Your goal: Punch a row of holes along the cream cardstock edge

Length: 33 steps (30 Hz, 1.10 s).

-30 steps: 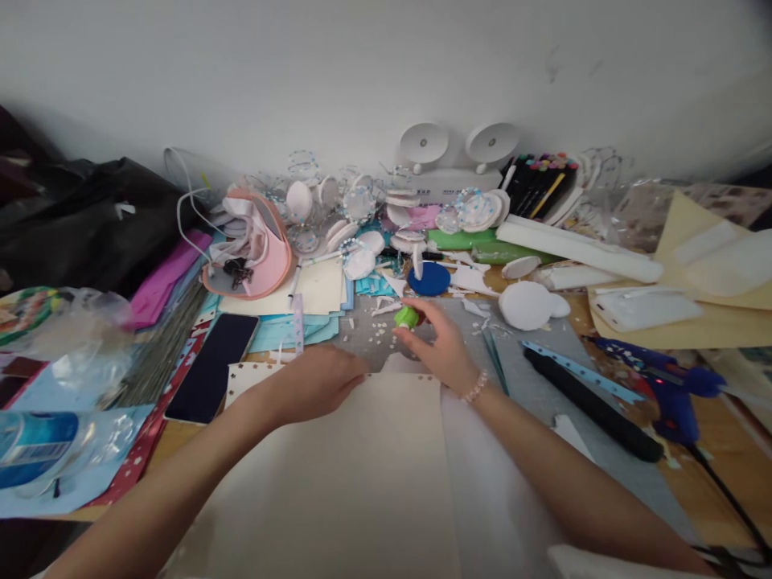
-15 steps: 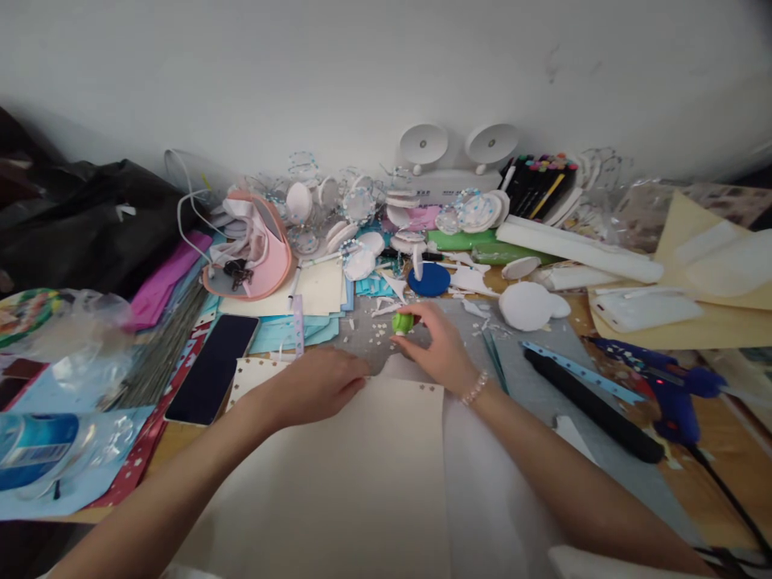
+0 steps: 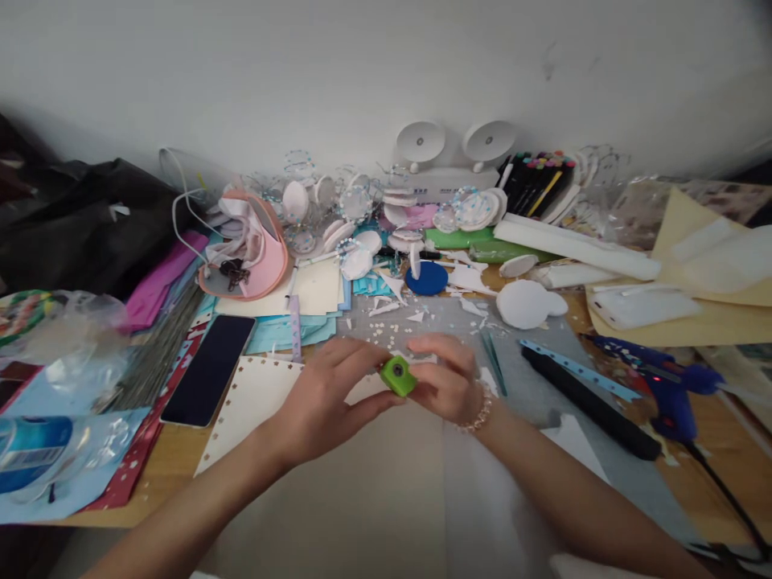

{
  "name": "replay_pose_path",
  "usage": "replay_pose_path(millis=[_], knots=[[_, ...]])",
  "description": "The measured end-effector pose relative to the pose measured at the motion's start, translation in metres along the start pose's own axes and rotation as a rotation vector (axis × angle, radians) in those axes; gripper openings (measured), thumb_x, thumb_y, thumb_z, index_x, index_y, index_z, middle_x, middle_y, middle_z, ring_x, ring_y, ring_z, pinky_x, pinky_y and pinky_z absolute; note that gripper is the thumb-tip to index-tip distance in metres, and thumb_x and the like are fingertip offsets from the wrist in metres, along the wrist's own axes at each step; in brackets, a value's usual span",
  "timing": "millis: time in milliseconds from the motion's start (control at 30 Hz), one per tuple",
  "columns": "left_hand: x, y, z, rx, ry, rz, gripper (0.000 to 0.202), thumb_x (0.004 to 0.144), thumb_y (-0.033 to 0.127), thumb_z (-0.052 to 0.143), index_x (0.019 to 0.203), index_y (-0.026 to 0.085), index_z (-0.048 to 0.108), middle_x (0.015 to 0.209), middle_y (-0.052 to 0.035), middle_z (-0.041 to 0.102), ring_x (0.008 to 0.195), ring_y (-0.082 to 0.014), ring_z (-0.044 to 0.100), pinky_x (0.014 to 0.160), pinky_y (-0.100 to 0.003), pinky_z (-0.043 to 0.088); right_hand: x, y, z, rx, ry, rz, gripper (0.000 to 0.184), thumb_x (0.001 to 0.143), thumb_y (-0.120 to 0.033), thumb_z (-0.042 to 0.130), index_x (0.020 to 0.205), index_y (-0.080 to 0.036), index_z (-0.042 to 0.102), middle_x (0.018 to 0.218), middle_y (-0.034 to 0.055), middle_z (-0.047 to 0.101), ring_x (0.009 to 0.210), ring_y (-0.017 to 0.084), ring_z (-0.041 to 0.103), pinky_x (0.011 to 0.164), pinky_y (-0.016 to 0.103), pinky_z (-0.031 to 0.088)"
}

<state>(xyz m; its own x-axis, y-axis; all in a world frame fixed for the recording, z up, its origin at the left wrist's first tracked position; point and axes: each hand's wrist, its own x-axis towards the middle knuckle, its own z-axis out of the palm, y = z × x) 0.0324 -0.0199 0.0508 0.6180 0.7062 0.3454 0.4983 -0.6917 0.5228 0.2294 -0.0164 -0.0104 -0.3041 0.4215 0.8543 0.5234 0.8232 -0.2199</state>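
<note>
A small green craft punch [image 3: 398, 375] is held up over a large cream sheet of paper [image 3: 362, 490], a dark round spot showing on its near side. My left hand [image 3: 329, 394] pinches it between thumb and fingers from the left. From the right, the fingers of my right hand [image 3: 443, 378] close on its other side, with the index finger raised above it; a beaded bracelet circles that wrist. Small flower-shaped holes line the left and top edges of the sheet. Tiny white paper bits [image 3: 386, 330] lie on the grey mat [image 3: 446, 318] beyond.
A phone [image 3: 209, 370] lies left of the sheet, near a pink cap [image 3: 265, 257]. To the right are tweezers [image 3: 493, 362], a black rod-like object [image 3: 591, 402] and a blue glue gun [image 3: 669, 386] with a cord. White discs with beaded rings [image 3: 355, 205] crowd the back.
The punch has come toward me from the sheet's far edge and been turned. My left hand has lifted off the paper and now grips the punch together with my right hand.
</note>
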Motion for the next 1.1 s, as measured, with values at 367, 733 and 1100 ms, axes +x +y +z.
replay_pose_path(millis=[367, 733, 1100], knots=[[-0.001, -0.007, -0.002, 0.021, -0.154, -0.189, 0.027, 0.086, 0.041, 0.053, 0.1, 0.018, 0.056, 0.096, -0.0071, 0.065, 0.091, -0.02, 0.059, 0.079, -0.033, 0.046, 0.015, -0.005, -0.001, 0.263, -0.204, 0.262, 0.044, 0.085, -0.025, 0.055, 0.126, -0.024, 0.04, 0.111, 0.0103, 0.056, 0.103, 0.023, 0.055, 0.088, 0.039, 0.048], [-0.011, -0.026, -0.002, 0.32, -0.302, -0.239, 0.013, 0.088, 0.02, 0.046, 0.082, 0.019, 0.058, 0.084, -0.0036, 0.064, 0.083, -0.0207, 0.056, 0.073, -0.034, 0.039, 0.005, -0.002, 0.016, 0.779, -0.386, 0.892, 0.034, 0.085, -0.037, 0.055, 0.114, -0.021, 0.052, 0.103, 0.0064, 0.059, 0.093, 0.018, 0.057, 0.081, 0.032, 0.048], [-0.006, -0.022, -0.005, 0.257, -0.304, -0.309, 0.016, 0.09, 0.017, 0.041, 0.089, 0.019, 0.057, 0.084, -0.0035, 0.065, 0.08, -0.0195, 0.059, 0.071, -0.03, 0.041, 0.008, 0.002, 0.017, 0.754, -0.52, 0.763, 0.036, 0.082, -0.033, 0.06, 0.116, -0.022, 0.056, 0.108, 0.0059, 0.062, 0.098, 0.02, 0.058, 0.087, 0.035, 0.048]])
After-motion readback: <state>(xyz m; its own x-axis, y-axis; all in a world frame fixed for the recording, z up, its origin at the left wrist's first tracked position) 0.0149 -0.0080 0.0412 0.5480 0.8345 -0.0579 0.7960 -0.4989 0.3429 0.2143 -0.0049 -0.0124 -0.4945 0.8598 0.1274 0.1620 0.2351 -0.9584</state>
